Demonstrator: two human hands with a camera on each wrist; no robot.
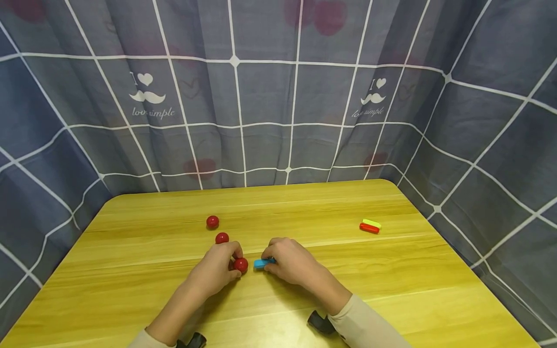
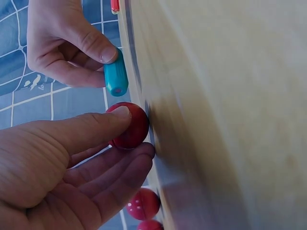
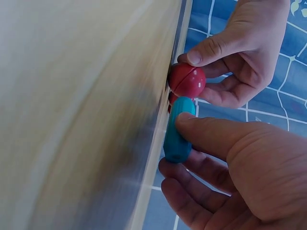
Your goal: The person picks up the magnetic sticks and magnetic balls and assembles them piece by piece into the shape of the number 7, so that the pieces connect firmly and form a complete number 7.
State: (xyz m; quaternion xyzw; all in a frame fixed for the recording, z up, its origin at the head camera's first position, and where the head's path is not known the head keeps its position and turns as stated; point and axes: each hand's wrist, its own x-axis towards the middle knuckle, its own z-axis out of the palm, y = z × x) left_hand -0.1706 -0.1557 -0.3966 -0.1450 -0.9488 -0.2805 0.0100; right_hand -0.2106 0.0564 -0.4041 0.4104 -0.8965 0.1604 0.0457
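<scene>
My left hand (image 1: 215,269) pinches a glossy red ball (image 1: 241,265) between thumb and fingers, low over the wooden table. A seam runs around the ball (image 3: 188,80) in the right wrist view. Just to its right, my right hand (image 1: 292,261) holds a short blue stick (image 1: 262,264) with rounded edges, its thumb (image 3: 189,122) laid along one side. One end of the stick points at the ball, with a small gap between them in the head view. A second red ball (image 1: 222,238) sits right behind my left hand.
Farther back on the table (image 1: 143,232) lies a third red ball (image 1: 212,222). At the right, a red stick (image 1: 369,228) and a yellow stick (image 1: 372,223) lie side by side. A grey checked curtain (image 1: 265,96) hangs behind the table and along its sides.
</scene>
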